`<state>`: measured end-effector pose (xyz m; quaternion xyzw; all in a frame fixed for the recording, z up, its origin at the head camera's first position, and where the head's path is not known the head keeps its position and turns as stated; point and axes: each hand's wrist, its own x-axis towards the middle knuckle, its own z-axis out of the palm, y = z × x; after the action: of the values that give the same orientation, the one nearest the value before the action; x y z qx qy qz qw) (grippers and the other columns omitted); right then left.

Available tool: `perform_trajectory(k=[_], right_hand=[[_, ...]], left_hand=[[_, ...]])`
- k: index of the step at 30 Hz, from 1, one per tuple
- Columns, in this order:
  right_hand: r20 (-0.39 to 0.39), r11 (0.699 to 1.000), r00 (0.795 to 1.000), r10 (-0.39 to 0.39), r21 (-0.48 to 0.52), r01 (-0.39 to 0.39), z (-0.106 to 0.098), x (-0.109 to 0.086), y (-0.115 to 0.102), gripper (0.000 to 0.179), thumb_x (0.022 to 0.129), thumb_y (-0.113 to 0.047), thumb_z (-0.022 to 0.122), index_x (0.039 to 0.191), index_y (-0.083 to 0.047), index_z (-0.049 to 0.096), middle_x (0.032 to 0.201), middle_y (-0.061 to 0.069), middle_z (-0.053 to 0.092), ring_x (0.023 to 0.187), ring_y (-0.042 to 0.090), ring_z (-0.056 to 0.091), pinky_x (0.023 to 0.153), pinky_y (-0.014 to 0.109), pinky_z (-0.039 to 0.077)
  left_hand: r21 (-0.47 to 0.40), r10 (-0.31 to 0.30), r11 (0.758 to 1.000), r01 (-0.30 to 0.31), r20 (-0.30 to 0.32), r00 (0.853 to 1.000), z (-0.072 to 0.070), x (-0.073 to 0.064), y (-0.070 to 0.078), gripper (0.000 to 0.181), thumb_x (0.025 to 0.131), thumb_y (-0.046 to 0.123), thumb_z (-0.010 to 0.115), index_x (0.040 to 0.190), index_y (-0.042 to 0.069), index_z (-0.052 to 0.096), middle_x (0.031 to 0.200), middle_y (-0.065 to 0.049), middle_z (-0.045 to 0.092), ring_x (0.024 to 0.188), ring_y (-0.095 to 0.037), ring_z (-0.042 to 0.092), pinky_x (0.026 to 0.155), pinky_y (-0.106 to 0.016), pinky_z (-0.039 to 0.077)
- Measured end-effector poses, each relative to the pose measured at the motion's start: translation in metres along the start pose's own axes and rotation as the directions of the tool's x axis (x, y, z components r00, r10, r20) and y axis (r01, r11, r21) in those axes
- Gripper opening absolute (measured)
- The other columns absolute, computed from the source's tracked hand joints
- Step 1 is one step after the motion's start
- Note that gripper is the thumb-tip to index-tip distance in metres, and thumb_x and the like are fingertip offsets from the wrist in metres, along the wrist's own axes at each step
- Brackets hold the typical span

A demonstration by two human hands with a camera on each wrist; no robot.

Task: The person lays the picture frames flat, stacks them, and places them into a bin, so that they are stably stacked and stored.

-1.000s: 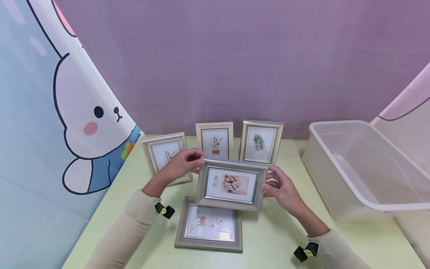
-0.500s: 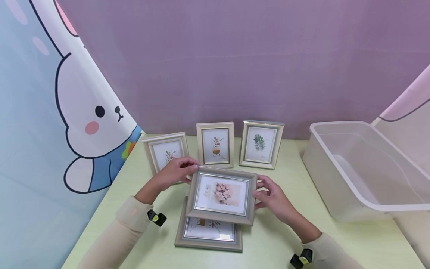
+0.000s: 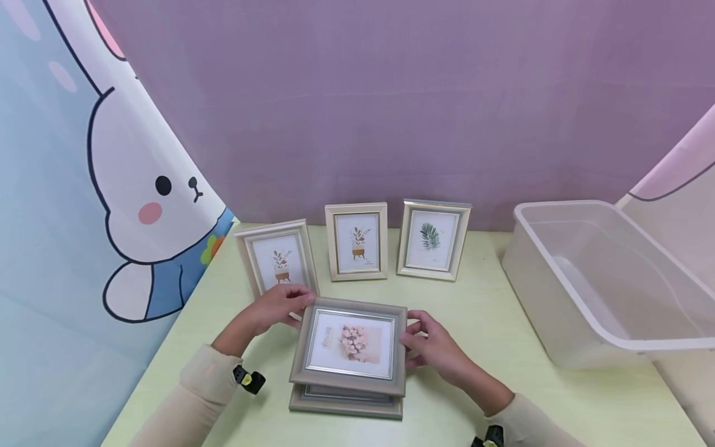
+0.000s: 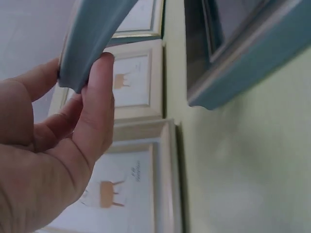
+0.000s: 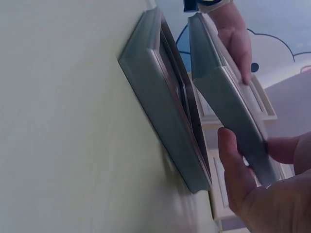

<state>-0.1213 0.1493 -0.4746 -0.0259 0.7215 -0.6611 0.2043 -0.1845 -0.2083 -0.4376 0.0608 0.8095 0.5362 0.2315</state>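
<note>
Between both hands a grey-brown picture frame with a pink bouquet print is held face up. My left hand pinches its far left corner, thumb on one side and fingers on the other. At its right edge, my right hand grips with thumb above and fingers beneath. A second grey-brown picture frame lies flat on the table under it, mostly covered. Both wrist views show a gap between the held frame and the lower frame.
Three pale picture frames stand at the back: a left one, a middle one and a right one with a green leaf. A whitish plastic bin stands at the right. A purple cloth hangs behind the table.
Both hands have brought the bouquet frame down and toward the near left, over the lower frame, which it now mostly covers. The standing frames and the bin have stayed put.
</note>
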Motion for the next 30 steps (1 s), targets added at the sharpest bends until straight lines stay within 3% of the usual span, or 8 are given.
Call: perform_trajectory(k=[6,10,18,30], right_hand=[[-0.003,0.999,0.999,0.041,-0.009,-0.041,0.010,-0.003,0.003,0.050,0.100,-0.006,0.061,0.145,-0.001,0.040,0.109,0.018,0.056,0.081,0.023,0.068,0.067,0.045,0.063],[0.005,0.998,0.998,0.061,-0.033,-0.061,0.013,-0.004,0.005,0.051,0.099,-0.007,0.062,0.145,0.000,0.040,0.109,0.018,0.056,0.080,0.024,0.068,0.065,0.045,0.063],[0.052,0.995,0.995,0.085,-0.058,-0.082,0.015,-0.004,0.010,0.057,0.098,-0.008,0.062,0.148,0.001,0.037,0.107,0.019,0.054,0.080,0.026,0.068,0.066,0.044,0.063],[0.038,0.986,0.991,0.131,-0.106,-0.126,0.016,0.000,0.013,0.062,0.098,-0.009,0.064,0.152,0.001,0.035,0.102,0.017,0.056,0.076,0.025,0.069,0.064,0.043,0.063]], left_hand=[[0.031,-0.070,0.997,0.070,0.015,0.997,0.001,-0.002,-0.014,0.040,0.103,0.032,0.061,0.126,0.000,0.065,0.113,-0.012,0.067,0.094,-0.018,0.067,0.077,-0.037,0.064],[0.029,-0.101,0.995,0.100,0.033,0.994,0.003,-0.004,-0.021,0.036,0.103,0.031,0.062,0.121,0.000,0.066,0.107,-0.010,0.069,0.090,-0.017,0.067,0.074,-0.035,0.063],[0.053,-0.118,0.992,0.115,0.054,0.992,0.008,-0.007,-0.031,0.034,0.103,0.027,0.060,0.121,-0.002,0.066,0.101,-0.009,0.071,0.085,-0.016,0.067,0.071,-0.033,0.063],[0.073,-0.133,0.989,0.129,0.047,0.990,0.012,-0.003,-0.037,0.033,0.104,0.025,0.059,0.119,-0.002,0.067,0.097,-0.010,0.072,0.081,-0.015,0.069,0.071,-0.032,0.063]])
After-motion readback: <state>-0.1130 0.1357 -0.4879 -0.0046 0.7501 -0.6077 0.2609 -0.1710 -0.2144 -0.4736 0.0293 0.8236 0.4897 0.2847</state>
